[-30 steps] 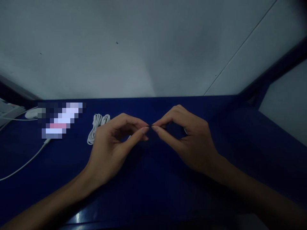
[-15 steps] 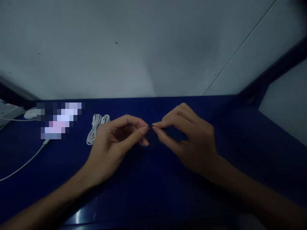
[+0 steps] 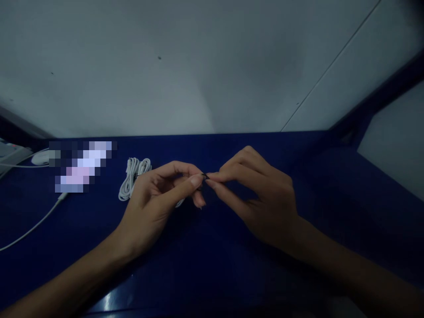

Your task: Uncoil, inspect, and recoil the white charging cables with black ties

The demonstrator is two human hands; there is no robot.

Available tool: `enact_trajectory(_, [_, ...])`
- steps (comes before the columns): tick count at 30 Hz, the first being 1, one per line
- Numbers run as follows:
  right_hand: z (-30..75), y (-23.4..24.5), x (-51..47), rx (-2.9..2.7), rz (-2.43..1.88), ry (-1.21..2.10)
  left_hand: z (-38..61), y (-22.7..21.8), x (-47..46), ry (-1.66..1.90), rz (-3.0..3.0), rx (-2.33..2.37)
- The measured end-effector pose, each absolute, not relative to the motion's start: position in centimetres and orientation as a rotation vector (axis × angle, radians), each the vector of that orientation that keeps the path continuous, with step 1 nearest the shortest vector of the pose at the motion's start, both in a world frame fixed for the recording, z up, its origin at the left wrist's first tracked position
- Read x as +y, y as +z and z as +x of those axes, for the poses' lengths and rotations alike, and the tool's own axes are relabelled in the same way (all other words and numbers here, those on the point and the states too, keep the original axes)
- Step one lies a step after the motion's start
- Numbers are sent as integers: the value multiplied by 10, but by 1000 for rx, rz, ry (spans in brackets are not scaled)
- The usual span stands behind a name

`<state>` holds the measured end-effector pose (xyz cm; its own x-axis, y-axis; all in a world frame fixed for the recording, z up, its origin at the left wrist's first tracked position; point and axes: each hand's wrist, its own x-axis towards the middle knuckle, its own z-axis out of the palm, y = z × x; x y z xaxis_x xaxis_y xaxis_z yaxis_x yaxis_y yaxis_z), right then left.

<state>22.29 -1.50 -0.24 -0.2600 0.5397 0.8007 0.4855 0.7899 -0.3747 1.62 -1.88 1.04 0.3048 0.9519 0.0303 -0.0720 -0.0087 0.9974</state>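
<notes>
My left hand [image 3: 155,198] and my right hand [image 3: 258,194] meet over the middle of a dark blue table [image 3: 212,256]. Both pinch a small thin dark thing [image 3: 206,176] between thumb and forefinger; the light is too dim to name it. The other fingers of each hand are curled. A coiled white cable [image 3: 132,176] lies on the table just left of my left hand, partly hidden behind it.
A blurred-out patch [image 3: 81,167] sits at the left of the table. A white cable [image 3: 33,227] runs off to the left edge, near a white mouse-like object [image 3: 39,157]. A pale wall [image 3: 198,66] stands right behind the table.
My fingertips have drawn closer together and the pinch has shifted slightly left. My right hand has turned a little, with its fingers now flatter. The coiled cable has not moved.
</notes>
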Motion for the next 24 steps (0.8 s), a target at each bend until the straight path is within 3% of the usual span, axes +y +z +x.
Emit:
enact_trajectory(16, [226, 6, -17, -1914, -827, 118, 15, 16, -22, 1133, 1546, 986])
enact_trajectory(24, [225, 8, -21, -1915, -856, 229, 10, 13, -25, 1161, 1941, 1098])
